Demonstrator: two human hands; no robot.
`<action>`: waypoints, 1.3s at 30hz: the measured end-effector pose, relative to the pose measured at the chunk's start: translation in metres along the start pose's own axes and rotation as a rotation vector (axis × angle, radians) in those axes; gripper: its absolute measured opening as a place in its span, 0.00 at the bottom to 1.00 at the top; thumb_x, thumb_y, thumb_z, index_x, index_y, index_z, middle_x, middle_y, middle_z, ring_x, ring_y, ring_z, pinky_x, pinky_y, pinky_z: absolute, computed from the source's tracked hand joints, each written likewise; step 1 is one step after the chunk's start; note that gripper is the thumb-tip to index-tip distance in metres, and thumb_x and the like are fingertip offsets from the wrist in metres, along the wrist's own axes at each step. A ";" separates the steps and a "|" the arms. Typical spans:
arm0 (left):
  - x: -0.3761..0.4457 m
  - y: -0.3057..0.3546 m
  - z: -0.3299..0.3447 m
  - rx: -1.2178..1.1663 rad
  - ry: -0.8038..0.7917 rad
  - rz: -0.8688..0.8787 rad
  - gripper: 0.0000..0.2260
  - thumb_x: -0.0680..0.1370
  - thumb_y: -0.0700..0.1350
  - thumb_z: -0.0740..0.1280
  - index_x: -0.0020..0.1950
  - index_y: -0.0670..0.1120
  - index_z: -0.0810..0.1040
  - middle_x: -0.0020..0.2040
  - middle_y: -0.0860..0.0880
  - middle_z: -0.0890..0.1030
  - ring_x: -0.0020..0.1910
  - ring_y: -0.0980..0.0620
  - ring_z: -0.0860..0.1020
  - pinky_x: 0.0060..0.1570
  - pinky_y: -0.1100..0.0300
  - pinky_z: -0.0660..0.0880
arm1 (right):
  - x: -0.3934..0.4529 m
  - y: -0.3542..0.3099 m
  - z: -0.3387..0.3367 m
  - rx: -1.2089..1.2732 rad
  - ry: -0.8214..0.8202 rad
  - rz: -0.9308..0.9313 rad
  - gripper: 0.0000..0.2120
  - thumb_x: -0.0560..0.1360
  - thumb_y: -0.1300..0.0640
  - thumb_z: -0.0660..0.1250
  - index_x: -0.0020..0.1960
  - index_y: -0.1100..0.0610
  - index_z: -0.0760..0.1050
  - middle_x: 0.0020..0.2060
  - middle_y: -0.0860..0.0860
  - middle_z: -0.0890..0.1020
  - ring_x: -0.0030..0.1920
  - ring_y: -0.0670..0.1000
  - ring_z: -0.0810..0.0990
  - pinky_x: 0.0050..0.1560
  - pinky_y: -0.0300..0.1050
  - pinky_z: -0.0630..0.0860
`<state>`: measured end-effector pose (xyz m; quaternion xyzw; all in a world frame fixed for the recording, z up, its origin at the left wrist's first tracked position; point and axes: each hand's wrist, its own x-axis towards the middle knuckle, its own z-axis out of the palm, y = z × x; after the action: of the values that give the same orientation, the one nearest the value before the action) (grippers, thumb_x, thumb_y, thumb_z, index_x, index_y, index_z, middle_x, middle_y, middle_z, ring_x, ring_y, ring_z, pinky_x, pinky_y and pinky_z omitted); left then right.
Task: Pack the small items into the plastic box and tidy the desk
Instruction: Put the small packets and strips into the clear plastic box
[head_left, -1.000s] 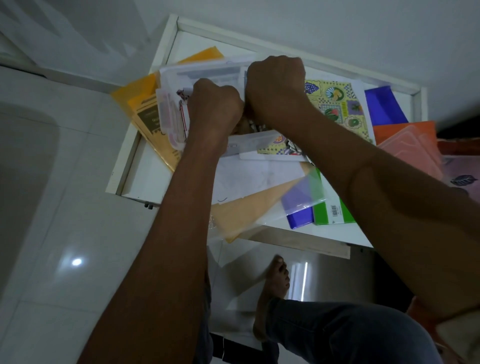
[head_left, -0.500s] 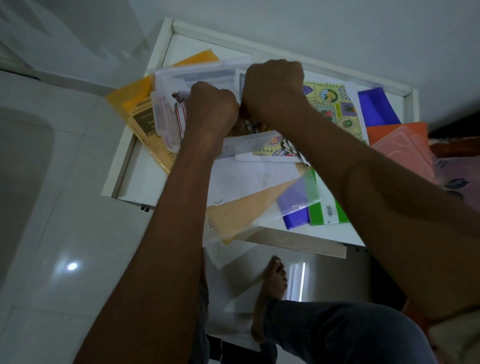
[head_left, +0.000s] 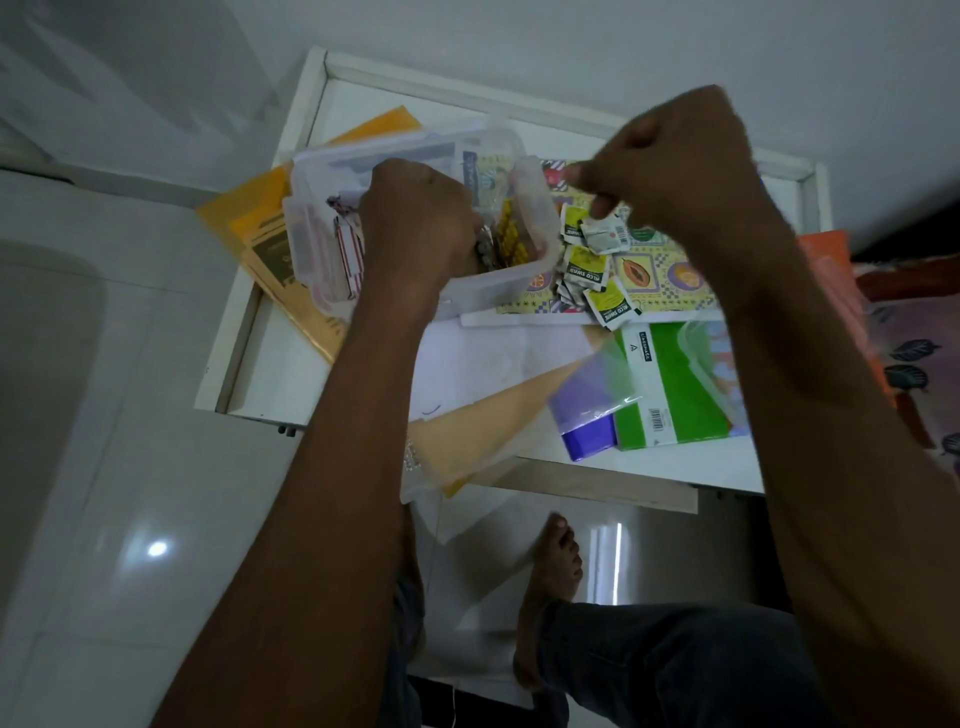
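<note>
A clear plastic box (head_left: 534, 205) stands on papers at the back left of the white desk (head_left: 275, 374). My left hand (head_left: 415, 223) is inside it as a fist, fingers curled down on small packets and strips; what it grips is hidden. Several yellow-and-white sachets (head_left: 589, 267) lie in a loose heap just right of the box, on a fruit-patterned sheet (head_left: 670, 283). My right hand (head_left: 675, 171) hovers blurred above that heap, fingers curled, with nothing visible in it.
Yellow envelopes (head_left: 260, 234) lie under the box at the left. A green folder (head_left: 670, 384), a purple sleeve (head_left: 587, 415) and a tan envelope (head_left: 478, 431) overhang the desk's front edge. Orange folders (head_left: 831, 270) sit at the right. My foot (head_left: 550, 571) is on the tiled floor below.
My right hand has left the box and swung right and up above the sachets, uncovering them. The left hand stays in the box.
</note>
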<state>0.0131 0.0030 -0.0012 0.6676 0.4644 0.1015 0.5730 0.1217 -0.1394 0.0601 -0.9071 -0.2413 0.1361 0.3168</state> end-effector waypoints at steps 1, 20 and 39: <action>-0.004 0.002 0.002 -0.077 0.020 0.038 0.12 0.73 0.39 0.60 0.45 0.35 0.82 0.45 0.38 0.86 0.41 0.43 0.84 0.50 0.44 0.83 | -0.005 0.012 -0.007 0.103 0.044 0.023 0.12 0.68 0.49 0.76 0.40 0.58 0.85 0.31 0.52 0.85 0.23 0.45 0.76 0.28 0.35 0.71; -0.035 0.016 0.048 -0.166 -0.009 0.353 0.14 0.70 0.30 0.59 0.38 0.44 0.81 0.33 0.47 0.85 0.24 0.57 0.77 0.29 0.64 0.71 | -0.005 0.121 0.047 -0.161 -0.031 0.320 0.22 0.65 0.49 0.80 0.46 0.66 0.81 0.39 0.58 0.82 0.41 0.53 0.79 0.39 0.41 0.71; -0.040 0.014 0.068 -0.201 -0.229 0.230 0.07 0.74 0.31 0.63 0.47 0.37 0.81 0.40 0.37 0.84 0.38 0.42 0.86 0.37 0.53 0.84 | 0.002 0.100 0.049 0.140 0.025 0.293 0.14 0.66 0.58 0.80 0.48 0.65 0.83 0.47 0.60 0.85 0.48 0.58 0.84 0.52 0.53 0.81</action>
<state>0.0433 -0.0709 0.0046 0.6629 0.3042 0.1357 0.6705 0.1387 -0.1811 -0.0416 -0.9100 -0.0921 0.1860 0.3589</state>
